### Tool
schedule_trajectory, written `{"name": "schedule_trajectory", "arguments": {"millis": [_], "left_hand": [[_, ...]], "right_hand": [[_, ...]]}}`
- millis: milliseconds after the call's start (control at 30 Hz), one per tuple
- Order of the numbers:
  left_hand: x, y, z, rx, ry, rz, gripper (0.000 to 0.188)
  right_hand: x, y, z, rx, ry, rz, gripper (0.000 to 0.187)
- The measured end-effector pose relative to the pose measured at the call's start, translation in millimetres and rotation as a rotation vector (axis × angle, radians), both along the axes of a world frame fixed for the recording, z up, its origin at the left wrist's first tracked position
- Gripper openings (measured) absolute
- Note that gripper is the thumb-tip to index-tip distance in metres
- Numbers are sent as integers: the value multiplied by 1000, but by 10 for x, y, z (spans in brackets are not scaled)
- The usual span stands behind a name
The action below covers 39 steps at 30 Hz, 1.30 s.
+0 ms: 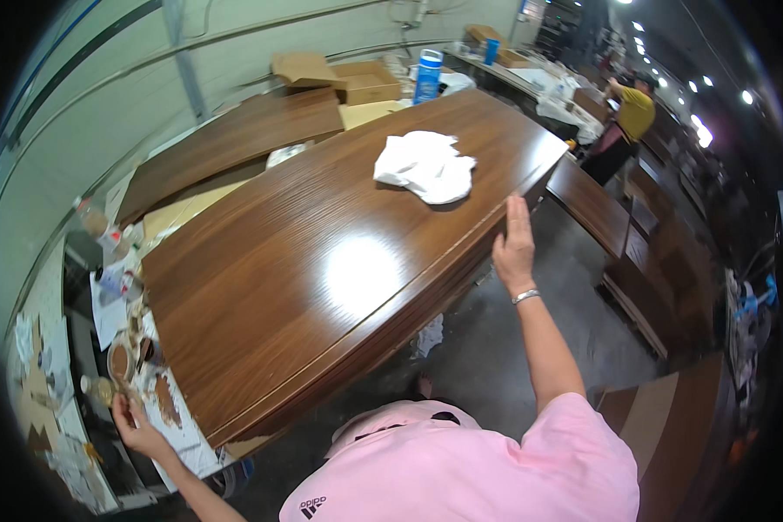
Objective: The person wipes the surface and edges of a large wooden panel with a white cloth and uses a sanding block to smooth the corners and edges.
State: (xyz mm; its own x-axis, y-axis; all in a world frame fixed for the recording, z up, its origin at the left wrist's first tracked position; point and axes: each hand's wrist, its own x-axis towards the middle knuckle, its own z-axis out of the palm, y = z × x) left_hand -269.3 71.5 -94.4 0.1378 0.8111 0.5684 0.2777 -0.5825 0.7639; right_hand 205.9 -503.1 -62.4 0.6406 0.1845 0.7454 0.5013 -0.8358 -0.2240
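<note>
A stack of dark brown wood-grain boards (261,261) lies in front of me, its glossy top reflecting a bright light. On the far part of the top board rests a crumpled white cloth (426,165). My right hand (515,245) is at the right edge of the stack, its fingers straight and together along the edge. Past the left end of the boards, my left hand (137,430) reaches over the cluttered side table with finger and thumb apart. Its fingertips are beside a small bottle of yellowish liquid (102,390); whether they touch it is unclear.
A round container of brown paste (122,361) and brown smears are on the side table (196,452). Behind the stack are another brown board (244,143), cardboard boxes (365,83) and a blue bottle (427,76). More boards (592,204) stand right; a person in yellow (635,113) is farther off.
</note>
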Motion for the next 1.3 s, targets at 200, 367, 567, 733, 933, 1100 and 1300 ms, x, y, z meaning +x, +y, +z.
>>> {"name": "schedule_trajectory", "arguments": {"millis": [200, 367, 567, 733, 933, 1100, 1300], "left_hand": [[1218, -1300, 1679, -37, -76, -688, 37], [2477, -2588, 1996, -54, 188, -1336, 40], [3304, -3447, 1896, 263, 159, -1617, 40], [4269, -3394, 1872, 343, 285, -1389, 44], [5120, -3182, 1234, 897, 393, -1136, 36], [5115, -3217, 1187, 808, 479, -1132, 33], [5084, -3238, 1245, 773, 519, -1127, 35]], "right_hand": [[-726, 379, 299, 164, 64, 260, 57], [-1465, 805, 852, 582, 371, 880, 56], [-1457, 692, 938, 1319, 715, 992, 46], [-1083, 157, 812, 1500, 555, 682, 28], [-727, 155, 564, 740, 119, 309, 37], [-654, 207, 449, 420, 22, 243, 42], [-471, 209, 381, 490, 39, 261, 44]]}}
